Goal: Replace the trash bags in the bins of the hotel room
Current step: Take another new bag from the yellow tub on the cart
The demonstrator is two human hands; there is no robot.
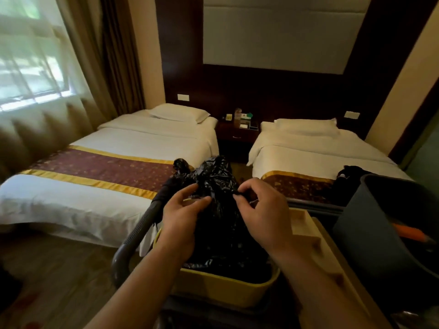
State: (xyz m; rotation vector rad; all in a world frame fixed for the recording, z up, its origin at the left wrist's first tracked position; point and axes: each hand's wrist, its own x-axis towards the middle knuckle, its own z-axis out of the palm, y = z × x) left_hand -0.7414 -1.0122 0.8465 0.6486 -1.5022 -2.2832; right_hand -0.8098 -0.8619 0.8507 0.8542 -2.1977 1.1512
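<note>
From my remote seat, both hands sit in the lower middle of the frame, working on the black trash bag. My left hand has its fingers curled, and the thumb and forefinger pinch a fold of the crinkled plastic. My right hand is curled tighter, with its fingertips nipping a small tuft of the same bag near its top edge. The two hands are close together but not touching.

The bag stands bunched upright between them, and its lower part sits inside a yellow bin at the bottom centre of the frame. I cannot tell how full the bag is.

A grey cart handle curves just left of the bin. To the right of the bin lies a pale wooden tray, and beyond that, at the right edge, stands a grey bucket with something orange inside it.

Further out, the first bed fills the left middle of the frame, with white linen and a purple-and-gold runner. The second bed lies at the right middle, with a dark bundle near its foot. Between them, at the centre, a dark nightstand carries small items too blurred to name. A bright window and a brown curtain take up the upper left.
</note>
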